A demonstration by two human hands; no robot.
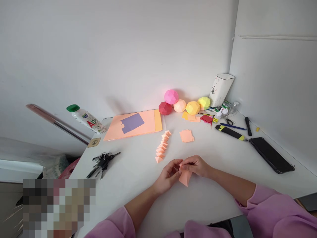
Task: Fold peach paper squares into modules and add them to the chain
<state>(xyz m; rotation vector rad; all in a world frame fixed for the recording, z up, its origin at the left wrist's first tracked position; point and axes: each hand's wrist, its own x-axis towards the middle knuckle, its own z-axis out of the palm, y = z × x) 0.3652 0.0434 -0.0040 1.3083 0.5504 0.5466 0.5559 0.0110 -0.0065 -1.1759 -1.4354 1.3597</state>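
Left hand (pixel 166 178) and right hand (pixel 199 166) pinching the far end of a creased peach paper (pixel 185 178), near and right of the folded paper row (pixel 162 147); even fingertip pressure should keep creases crisp.

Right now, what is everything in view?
Faceted paper balls: five, multicoloured, back
Tall box: one, white, back corner
Green-capped plastic bottle: one, white, left
Metal keys: several, dark, left
Flat paper sheets: several, multicoloured, left
Square paper stack: one, peach, centre
Folded paper row: one, peach, centre
Cutter: one, black-yellow, right
Flat case: one, black, right
Small stationery: several, mixed, right
Table: one, white, underneath
Left hand, right hand: two, bare, front, holding peach paper
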